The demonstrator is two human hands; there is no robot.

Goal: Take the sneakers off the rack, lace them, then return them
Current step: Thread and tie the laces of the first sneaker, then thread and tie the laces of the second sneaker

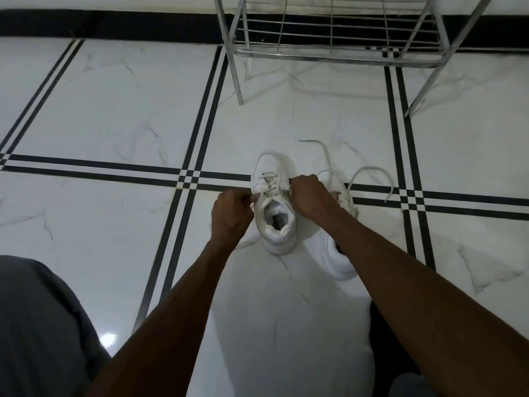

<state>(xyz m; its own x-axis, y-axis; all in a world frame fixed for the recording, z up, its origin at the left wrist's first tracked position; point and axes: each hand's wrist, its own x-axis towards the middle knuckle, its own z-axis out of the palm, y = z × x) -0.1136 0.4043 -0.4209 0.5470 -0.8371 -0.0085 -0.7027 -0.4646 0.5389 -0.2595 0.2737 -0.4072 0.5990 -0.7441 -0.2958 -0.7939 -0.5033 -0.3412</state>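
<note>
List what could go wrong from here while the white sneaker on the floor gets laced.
1. The second sneaker lies partly under the right forearm, its loose lace spread across the floor; the arm could snag or drag it.
2. Both the left hand and right hand pull lace ends sideways on the near sneaker; uneven pull might tip it or leave the ends unequal.

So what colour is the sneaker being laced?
White sneaker, with off-white laces; clearest in the head view.
</note>
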